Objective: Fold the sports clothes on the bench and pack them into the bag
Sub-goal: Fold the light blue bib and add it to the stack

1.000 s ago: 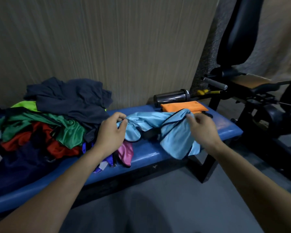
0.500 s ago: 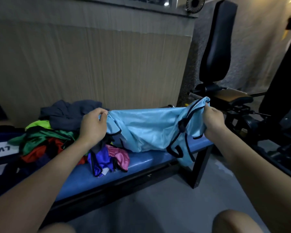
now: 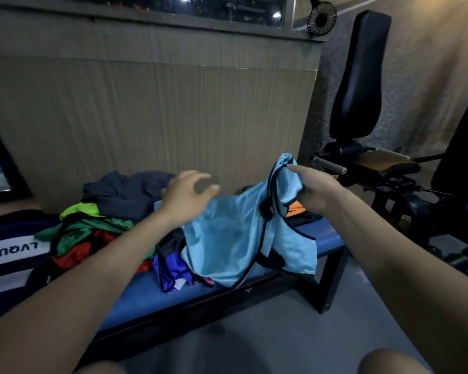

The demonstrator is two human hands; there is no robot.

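A light blue sports top (image 3: 235,233) with black trim hangs over the blue bench (image 3: 324,236). My right hand (image 3: 312,190) grips its upper corner and holds it up. My left hand (image 3: 188,194) hovers above the cloth's left edge with fingers spread and loosely bent, holding nothing. A heap of clothes (image 3: 92,230) in dark grey, green, red and lime lies on the bench to the left. A purple and pink garment (image 3: 173,268) sits at the bench's front edge. A folded orange garment (image 3: 295,209) shows behind the blue top. A dark bag with white lettering (image 3: 8,252) lies at far left.
A black exercise machine (image 3: 360,76) with an upright padded back and metal frame stands to the right of the bench. A ribbed wall panel (image 3: 152,109) runs behind the bench. Grey floor (image 3: 254,333) lies in front, with my knees at the bottom edge.
My left hand has let go of the blue top's left corner and opened. The top, stretched wide between both hands before, now hangs from my right hand alone.
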